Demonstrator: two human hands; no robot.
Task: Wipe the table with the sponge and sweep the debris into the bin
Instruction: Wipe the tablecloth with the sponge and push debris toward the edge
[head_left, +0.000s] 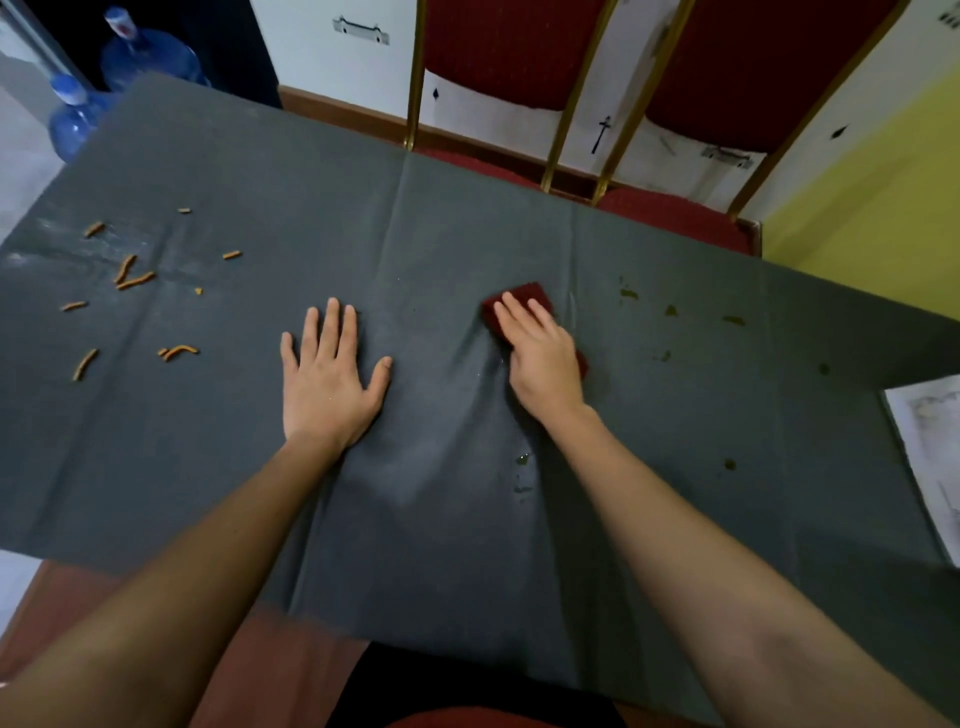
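Seen from above: a table (467, 234) draped in a dark grey cloth (441, 519), creased in folds and rucked up near the centre. No legible brand or writing anywhere; only small black marks on the white panels behind, too small to read.

Left hand (324, 374) pressed flat on the cloth, palm down, fingers straight and slightly spread, thumb out to the side, nothing held. Right hand (540, 353) laid palm down on a dark red sponge (519, 296), fingers extended over its top and pinning it to the cloth rather than curled around it; one far corner and a sliver of the near edge of the sponge visible beyond the hand. Sponge just right of the table's middle, the cloth bunched into wrinkles beside it.

Orange debris (135, 280) scattered at the table's left end: roughly ten short sticks and crumbs, well apart from both hands. Greenish smears (629, 294) dotted to the right of the sponge, about eight counted, plus a wet patch near the right forearm.

Two red-upholstered chairs (519, 52) with gold frames along the far edge. Two blue water jugs (150, 52) at far left. A white sheet (930, 457) at the table's right end.
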